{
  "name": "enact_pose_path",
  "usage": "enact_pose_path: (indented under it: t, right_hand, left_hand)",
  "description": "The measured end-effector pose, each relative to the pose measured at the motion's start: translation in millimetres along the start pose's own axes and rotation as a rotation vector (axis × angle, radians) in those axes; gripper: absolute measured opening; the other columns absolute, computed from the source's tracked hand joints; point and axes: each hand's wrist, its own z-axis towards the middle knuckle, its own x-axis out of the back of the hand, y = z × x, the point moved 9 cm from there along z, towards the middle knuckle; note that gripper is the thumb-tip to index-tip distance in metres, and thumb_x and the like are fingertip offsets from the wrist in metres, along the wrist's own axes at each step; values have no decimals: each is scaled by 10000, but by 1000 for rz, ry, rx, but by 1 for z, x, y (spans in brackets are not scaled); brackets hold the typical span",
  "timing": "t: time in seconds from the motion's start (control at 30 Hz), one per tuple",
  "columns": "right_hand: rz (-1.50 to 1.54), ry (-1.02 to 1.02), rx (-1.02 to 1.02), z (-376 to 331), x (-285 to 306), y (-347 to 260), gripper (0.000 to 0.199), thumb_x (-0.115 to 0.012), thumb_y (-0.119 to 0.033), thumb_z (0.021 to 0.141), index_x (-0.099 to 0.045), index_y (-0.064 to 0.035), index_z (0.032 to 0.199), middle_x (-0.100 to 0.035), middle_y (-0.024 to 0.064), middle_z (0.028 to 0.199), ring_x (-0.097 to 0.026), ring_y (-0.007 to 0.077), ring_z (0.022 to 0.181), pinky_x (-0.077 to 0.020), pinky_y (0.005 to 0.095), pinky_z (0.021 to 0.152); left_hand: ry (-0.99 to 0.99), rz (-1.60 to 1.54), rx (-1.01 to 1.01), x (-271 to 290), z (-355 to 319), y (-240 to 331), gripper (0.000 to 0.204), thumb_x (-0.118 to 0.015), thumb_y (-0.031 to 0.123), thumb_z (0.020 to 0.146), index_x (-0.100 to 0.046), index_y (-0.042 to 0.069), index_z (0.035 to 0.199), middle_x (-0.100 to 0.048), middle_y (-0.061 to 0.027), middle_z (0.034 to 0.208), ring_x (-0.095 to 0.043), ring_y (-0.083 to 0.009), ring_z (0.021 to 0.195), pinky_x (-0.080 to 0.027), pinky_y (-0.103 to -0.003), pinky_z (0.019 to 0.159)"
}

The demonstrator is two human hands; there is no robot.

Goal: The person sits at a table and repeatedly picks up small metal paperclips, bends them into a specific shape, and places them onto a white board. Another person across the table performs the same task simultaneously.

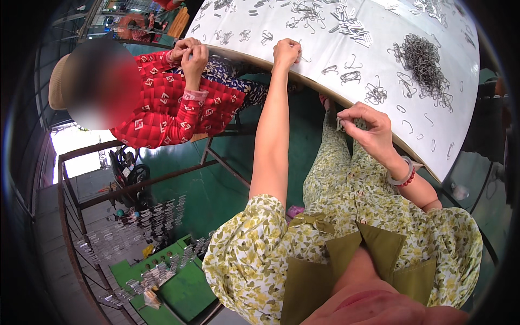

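Observation:
My left hand (287, 53) is at the near edge of the white table, its fingers closed in a pinch. A thin bent wire hook (305, 58) sticks out from the fingertips. Close to the table edge, above my lap, my right hand (371, 125) pinches a small pale metal piece (339, 124) between thumb and fingers; its exact kind is too small to tell. Between the two hands lie a few loose wire hooks (351, 76) and a small heap of hooks (375, 93).
On the white table (325, 49) lie a large dark pile of wire hooks (425, 65) and flat metal strips (349, 27). To the left, a person in a red patterned top (168, 105) works at the same edge. A metal railing (135, 189) and green machine (179, 292) stand lower left.

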Motion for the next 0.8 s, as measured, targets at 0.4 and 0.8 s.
enact_pose_path:
  t: [0.4, 0.8]
  right_hand:
    - [-6, 9, -94, -5, -12, 2, 181, -647, 44, 787, -699, -5, 954, -671, 44, 817, -589, 82, 697, -466, 215, 652]
    - [-14, 75, -89, 5, -9, 13, 165, -627, 47, 808, -698, 1, 950, -662, 35, 819, -598, 61, 718, -479, 206, 626]
  left_hand:
    - [-215, -504, -84, 10, -61, 23, 256, -687, 169, 835, -639, -39, 975, -662, -85, 867, -621, -150, 774, -527, -275, 625]
    - [-179, -736, -270, 15, -250, 74, 116, -663, 26, 859, -633, -15, 963, -603, -35, 1014, -572, -88, 912, -482, -229, 825]
